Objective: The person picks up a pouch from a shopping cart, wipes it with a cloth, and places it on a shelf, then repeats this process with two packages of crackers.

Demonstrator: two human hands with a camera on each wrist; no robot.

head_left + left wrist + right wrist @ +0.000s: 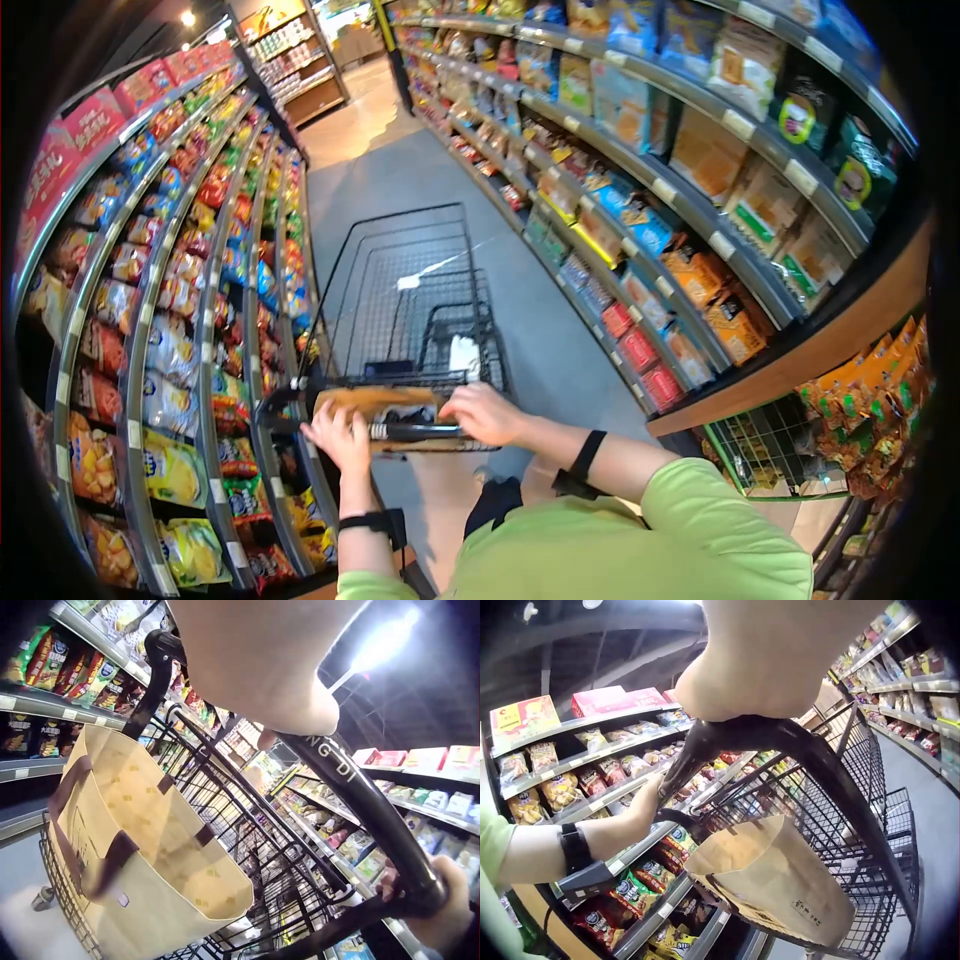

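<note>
A black wire shopping cart (pixel 405 290) stands in front of the person. In the head view the left hand (pixel 342 437) grips its black handlebar (pixel 415 432) left of the middle, fingers over the top. The right hand (pixel 482 412) grips the bar's right end; the left wrist view shows this right hand (pixel 442 904) curled round the bend. In the right wrist view the left hand (pixel 646 802) is on the bar, while the near right hand (pixel 754 664) covers its own grip. An open-topped paper-like bag (pixel 157 832) with brown handles sits in the cart, just beyond the handlebar.
Shelves of snack bags (pixel 170 350) run close along the left side. On the right are shelves of boxes and packets (pixel 640 240), with hanging orange packs (pixel 865 410) near the person. Grey aisle floor (pixel 370 180) stretches ahead to a far shelf (pixel 290 65).
</note>
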